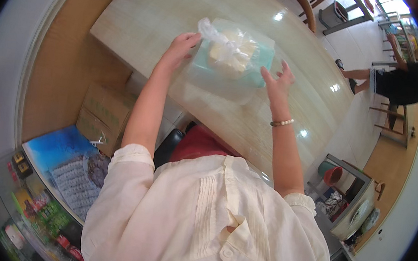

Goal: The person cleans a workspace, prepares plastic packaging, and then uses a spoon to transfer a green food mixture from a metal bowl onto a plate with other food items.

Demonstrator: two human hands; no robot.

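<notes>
A tied clear plastic bag (226, 41) with a pale yellow block (234, 63) inside lies on the table in front of me. Beneath the block is something flat and teal (263, 56), with translucent plastic around it. My left hand (183, 48) is at the bag's left side, fingertips close to its bunched loose end; whether they touch it I cannot tell. On the other side, my right hand (279, 82) hovers with fingers spread beside the teal corner. Neither hand grips anything. A beaded bracelet (282, 123) circles my right wrist.
The glossy pale table (147, 22) reaches away from me. A wooden chair (300, 1) stands at its far side. Another person (398, 82) is at the right. To my left are a cardboard box (106, 115) and a glass case (35, 204) of small packets.
</notes>
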